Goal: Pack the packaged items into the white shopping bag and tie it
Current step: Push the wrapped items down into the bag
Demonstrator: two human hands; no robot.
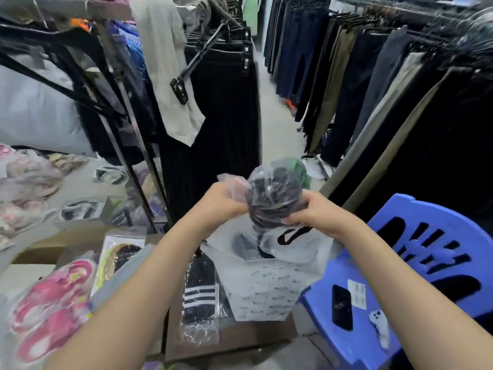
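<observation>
Right at the centre of the head view, both hands are clamped on a clear-wrapped bundle of dark clothing [274,193]. The left hand [222,202] pinches the loose plastic at the bundle's nine o'clock side, and the right hand [314,209] curls under it at about four o'clock, fingers pressed into the wrap. The bundle sits raised just above the open mouth of the white shopping bag [266,289], which stands directly at six o'clock from the hands, printed with small dark marks on its side. Something dark already lies inside the bag's mouth, though what it is cannot be told.

Just beside the bag at its nine o'clock lies a packet of black socks with white stripes [200,297] on a cardboard box [234,340]. At the bag's three o'clock stands a blue plastic chair [416,276]; a black phone [342,307] and a paper slip [357,293] lie near each other on its seat. Pink slippers in plastic [50,311] lie at eight o'clock.
</observation>
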